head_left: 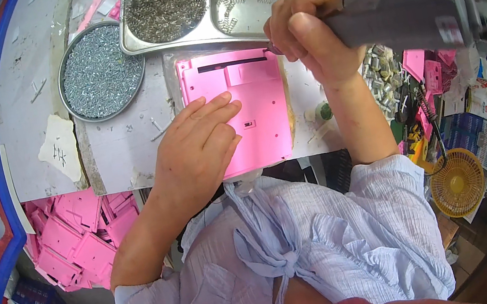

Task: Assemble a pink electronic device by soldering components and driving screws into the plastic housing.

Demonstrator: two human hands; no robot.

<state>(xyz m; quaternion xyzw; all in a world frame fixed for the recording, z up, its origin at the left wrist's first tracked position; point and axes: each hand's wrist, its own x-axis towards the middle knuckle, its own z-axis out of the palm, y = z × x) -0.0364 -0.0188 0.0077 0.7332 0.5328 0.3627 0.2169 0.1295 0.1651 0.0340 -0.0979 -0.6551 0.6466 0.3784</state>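
A pink plastic casing [258, 105] lies flat on the worktable in front of me. My left hand [193, 144] rests on its left side, fingers stretched out over the surface. My right hand [317, 35] is wrapped round a dark grey electric screwdriver [401, 10], which is tilted nearly level. Its bit meets the casing's top right corner by a screw hole; whether a screw sits there is too small to tell. The casing has a dark slot along its far edge and a small cut-out near its middle.
Left of the casing stands a round tin of small silvery screws [102, 72]. A steel compartment tray [216, 36] with small springs lies beyond. Pink parts are heaped at lower left [73, 240]. Small metal cylinders [380, 79] lie at right, above a yellow basket [457, 182].
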